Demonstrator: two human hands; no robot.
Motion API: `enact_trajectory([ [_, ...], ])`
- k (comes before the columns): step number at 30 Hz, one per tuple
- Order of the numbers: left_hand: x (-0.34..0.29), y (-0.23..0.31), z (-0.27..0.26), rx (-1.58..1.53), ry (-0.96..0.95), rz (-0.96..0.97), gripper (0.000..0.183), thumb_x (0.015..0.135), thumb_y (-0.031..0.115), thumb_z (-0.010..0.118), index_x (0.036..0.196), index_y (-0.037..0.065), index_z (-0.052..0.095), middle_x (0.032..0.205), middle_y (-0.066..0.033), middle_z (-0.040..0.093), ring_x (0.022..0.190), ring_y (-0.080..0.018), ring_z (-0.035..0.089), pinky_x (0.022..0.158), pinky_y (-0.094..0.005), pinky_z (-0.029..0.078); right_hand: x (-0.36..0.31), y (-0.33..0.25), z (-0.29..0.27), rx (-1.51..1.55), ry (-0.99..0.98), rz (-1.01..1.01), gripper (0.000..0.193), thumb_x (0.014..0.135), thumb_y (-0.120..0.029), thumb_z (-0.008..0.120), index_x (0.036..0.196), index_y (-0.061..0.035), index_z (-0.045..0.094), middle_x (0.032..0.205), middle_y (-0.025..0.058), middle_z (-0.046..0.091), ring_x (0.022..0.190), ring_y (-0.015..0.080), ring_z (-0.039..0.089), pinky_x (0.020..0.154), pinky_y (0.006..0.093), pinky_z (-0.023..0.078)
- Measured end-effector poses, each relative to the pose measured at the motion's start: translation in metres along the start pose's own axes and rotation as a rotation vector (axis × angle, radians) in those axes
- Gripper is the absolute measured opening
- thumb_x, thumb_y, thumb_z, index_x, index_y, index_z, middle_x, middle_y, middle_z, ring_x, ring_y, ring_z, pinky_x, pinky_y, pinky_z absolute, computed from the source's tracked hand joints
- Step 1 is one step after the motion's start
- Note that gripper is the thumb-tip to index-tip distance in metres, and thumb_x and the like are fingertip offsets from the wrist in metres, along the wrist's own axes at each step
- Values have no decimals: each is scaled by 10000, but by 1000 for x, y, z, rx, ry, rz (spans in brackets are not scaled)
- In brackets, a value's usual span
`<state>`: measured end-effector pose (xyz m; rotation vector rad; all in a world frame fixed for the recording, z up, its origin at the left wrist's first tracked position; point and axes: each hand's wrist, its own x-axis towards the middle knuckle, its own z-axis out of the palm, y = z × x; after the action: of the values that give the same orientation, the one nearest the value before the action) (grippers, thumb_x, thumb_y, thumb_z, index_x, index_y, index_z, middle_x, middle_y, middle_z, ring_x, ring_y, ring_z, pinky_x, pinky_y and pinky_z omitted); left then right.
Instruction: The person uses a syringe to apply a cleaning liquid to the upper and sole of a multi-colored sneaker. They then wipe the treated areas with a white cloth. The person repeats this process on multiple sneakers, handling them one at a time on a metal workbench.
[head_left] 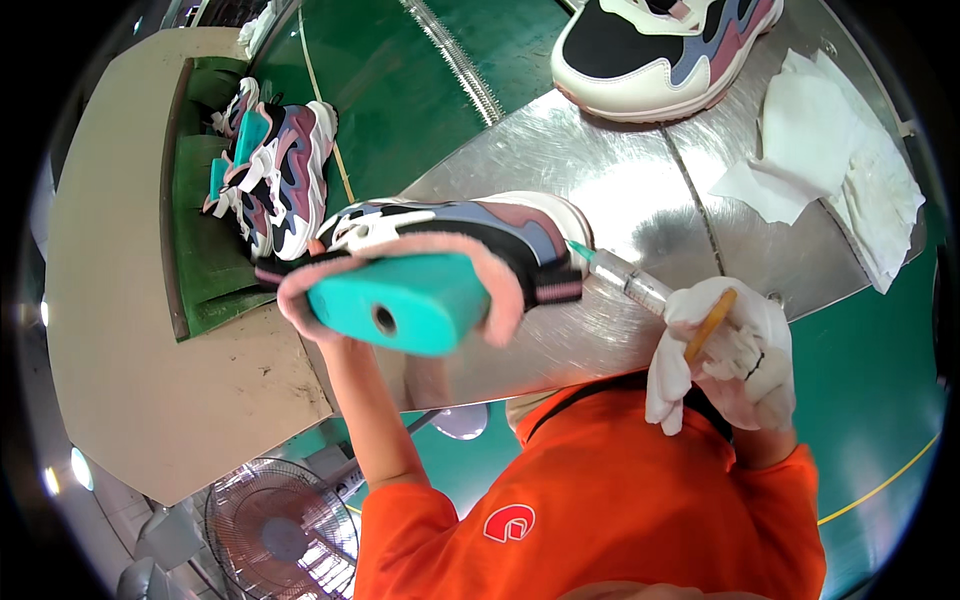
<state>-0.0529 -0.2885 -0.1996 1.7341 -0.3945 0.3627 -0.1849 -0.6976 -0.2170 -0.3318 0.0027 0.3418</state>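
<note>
A multicoloured sneaker (485,225) with a teal shoe last (440,305) inside is tilted, its opening toward me. My left hand (316,247) grips it from below and behind; only a fingertip and the wrist show past the shoe. In my right hand (755,365), covered in white that looks like a cloth glove, is a clear syringe (632,284) with a green tip. That tip meets the white sole edge near the heel; whether it touches cannot be told. A yellow-brown stick (711,325) also sticks out of the right hand.
On the metal table (640,200) stand another sneaker (640,60) at the far side and crumpled white paper (820,150) at right. To the left, several similar sneakers (285,180) sit on a green rack (205,215) beside a beige board (110,250). A fan (285,535) stands lower left.
</note>
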Motion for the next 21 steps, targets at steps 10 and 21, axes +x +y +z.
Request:
enact_trajectory([
  [10, -48, 37, -17, 145, 323, -657, 353, 932, 298, 555, 1175, 42, 543, 1098, -92, 644, 963, -212, 642, 830, -349, 534, 9, 21, -31, 64, -290, -118, 885, 669, -208, 884, 1250, 211, 365, 1100, 270, 533, 918, 302, 619, 698, 330, 575],
  [21, -122, 125, 47, 10, 278, -1056, 468, 980, 399, 469, 1279, 39, 486, 1135, -99, 641, 966, -246, 670, 769, -394, 602, 11, 55, -28, 2, -317, -357, 635, 742, -113, 802, 1185, 155, 434, 1311, 268, 426, 960, 304, 596, 732, 368, 572],
])
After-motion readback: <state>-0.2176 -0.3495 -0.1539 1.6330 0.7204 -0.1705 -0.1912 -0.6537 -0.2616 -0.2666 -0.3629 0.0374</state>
